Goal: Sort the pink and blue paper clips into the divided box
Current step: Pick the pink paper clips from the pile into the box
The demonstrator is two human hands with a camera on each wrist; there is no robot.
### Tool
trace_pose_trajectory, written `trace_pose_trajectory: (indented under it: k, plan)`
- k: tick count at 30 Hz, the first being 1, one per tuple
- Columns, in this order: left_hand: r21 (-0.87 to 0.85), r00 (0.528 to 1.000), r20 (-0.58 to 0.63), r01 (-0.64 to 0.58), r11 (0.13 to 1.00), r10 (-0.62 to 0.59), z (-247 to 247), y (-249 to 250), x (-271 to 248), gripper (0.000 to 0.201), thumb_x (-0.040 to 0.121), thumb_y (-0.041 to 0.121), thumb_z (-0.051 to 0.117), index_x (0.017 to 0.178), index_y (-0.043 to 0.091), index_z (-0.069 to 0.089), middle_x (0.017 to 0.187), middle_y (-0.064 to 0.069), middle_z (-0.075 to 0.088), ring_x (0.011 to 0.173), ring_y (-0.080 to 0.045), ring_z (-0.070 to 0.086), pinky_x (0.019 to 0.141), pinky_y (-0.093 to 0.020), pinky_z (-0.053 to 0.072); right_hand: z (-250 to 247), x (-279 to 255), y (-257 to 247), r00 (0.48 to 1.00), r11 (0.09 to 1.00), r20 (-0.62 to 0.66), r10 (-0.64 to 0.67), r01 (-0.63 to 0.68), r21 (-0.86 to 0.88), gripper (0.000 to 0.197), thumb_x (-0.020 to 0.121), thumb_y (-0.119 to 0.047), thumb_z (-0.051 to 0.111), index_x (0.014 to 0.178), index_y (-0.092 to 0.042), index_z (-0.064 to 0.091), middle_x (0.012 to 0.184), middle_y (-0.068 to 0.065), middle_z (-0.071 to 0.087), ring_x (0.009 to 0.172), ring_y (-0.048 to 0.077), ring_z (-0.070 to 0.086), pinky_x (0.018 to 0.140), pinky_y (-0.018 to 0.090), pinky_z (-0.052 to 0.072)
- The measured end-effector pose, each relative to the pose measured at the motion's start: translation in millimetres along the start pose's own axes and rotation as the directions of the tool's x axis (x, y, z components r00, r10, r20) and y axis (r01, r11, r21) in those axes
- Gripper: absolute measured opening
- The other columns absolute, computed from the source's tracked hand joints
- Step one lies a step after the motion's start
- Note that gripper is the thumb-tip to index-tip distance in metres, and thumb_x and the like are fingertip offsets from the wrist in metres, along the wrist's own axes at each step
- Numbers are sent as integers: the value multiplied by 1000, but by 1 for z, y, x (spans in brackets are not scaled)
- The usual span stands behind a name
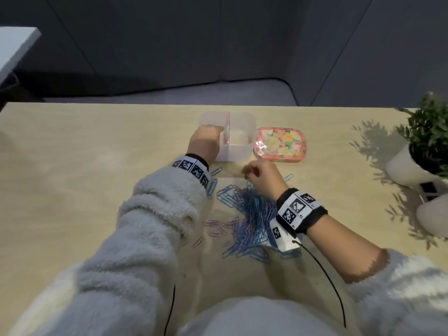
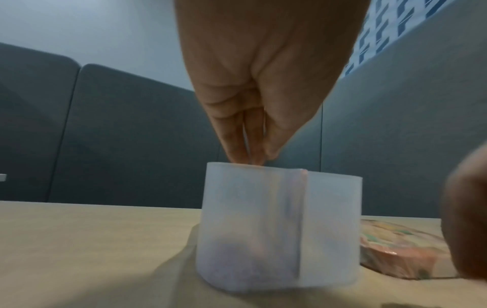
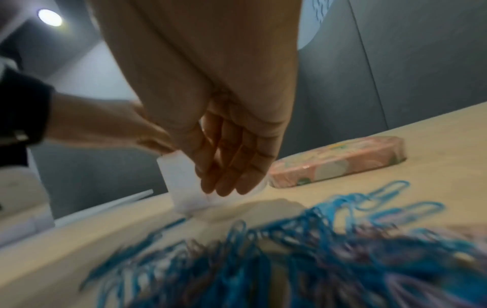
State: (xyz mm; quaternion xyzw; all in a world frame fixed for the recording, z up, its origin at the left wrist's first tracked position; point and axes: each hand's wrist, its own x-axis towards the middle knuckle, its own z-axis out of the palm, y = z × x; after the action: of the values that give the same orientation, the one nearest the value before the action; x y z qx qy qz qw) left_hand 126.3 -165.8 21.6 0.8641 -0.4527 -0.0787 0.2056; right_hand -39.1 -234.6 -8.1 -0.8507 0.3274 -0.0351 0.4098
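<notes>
A translucent divided box (image 1: 238, 151) with a pink partition stands at the table's far middle. My left hand (image 1: 206, 139) hangs over its left compartment. In the left wrist view its fingers (image 2: 237, 145) point straight down, tips bunched together at the rim of the box (image 2: 263, 218), and no clip shows between them. A tangled pile of blue and pink paper clips (image 1: 249, 214) lies in front of the box. My right hand (image 1: 249, 172) hovers above the pile's far edge, its fingers (image 3: 247, 170) straight and relaxed, holding nothing over the clips (image 3: 290, 250).
A floral pink lid (image 1: 280, 145) lies flat just right of the box. A potted plant (image 1: 429, 141) in a white pot and a second white pot (image 1: 434, 214) stand at the right edge. A few loose clips (image 1: 214, 174) lie beside my left wrist.
</notes>
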Motion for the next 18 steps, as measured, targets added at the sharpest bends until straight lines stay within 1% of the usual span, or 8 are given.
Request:
trace_pose_trajectory:
  k: [2,3,5,7,10,13,15,18]
  plan:
    - [3,985,-127,-120,993,120,2,1,-20,23,88,2,46,96,3,67,95,-16,68,90,-32,58,81,-43,51,7,-5,10,997,992,72,1,8,-122,21,84,-3,55,96,-8,71,100,11,72,94,25,64,91,36,50]
    - [6,984,-115,-138,990,138,5,-1,-32,20,90,8,48,93,6,67,92,-12,67,86,-29,58,79,-40,51,10,-9,13,993,986,113,-11,30,-167,19,83,-5,57,94,-9,71,100,10,71,94,26,64,89,36,50]
    - [4,994,11,-107,994,107,17,-7,-53,17,91,19,51,92,11,65,91,-5,66,82,-24,60,75,-36,52,15,-16,17,976,963,209,-57,109,-245,16,82,-10,60,93,-10,72,98,10,69,95,26,60,87,36,48]
    - [4,988,154,-26,1000,25,31,-15,-68,16,90,25,53,96,14,64,95,-2,66,85,-22,62,76,-37,53,18,-24,21,964,943,249,-97,170,-287,16,83,-12,59,92,-13,72,96,8,66,97,25,56,85,38,47]
    - [16,951,300,72,997,-74,48,-21,-81,20,89,29,54,101,15,60,103,-2,62,91,-22,61,77,-34,51,15,-32,31,968,938,227,-104,171,-302,19,79,-5,56,84,-13,73,86,3,64,95,25,55,84,38,47]
    - [19,947,306,100,995,-101,57,-21,-85,18,89,28,55,98,13,59,105,-5,61,94,-25,59,82,-39,51,7,-36,36,979,941,195,-65,125,-314,24,75,-1,52,78,-12,73,76,-1,63,90,28,58,82,33,47]
    - [-1,950,290,126,992,-120,60,-21,-85,13,89,24,55,94,12,58,104,-6,60,94,-27,58,82,-40,50,4,-33,32,990,946,134,-49,89,-311,20,79,-4,54,84,-10,72,86,4,70,94,26,57,81,30,44]
    - [-55,947,285,167,984,-145,60,-21,-86,8,87,20,57,89,12,57,99,-7,61,92,-26,57,79,-37,46,10,-19,20,997,955,70,-27,46,-295,18,84,-12,56,94,-11,71,98,7,70,99,24,54,85,34,45]
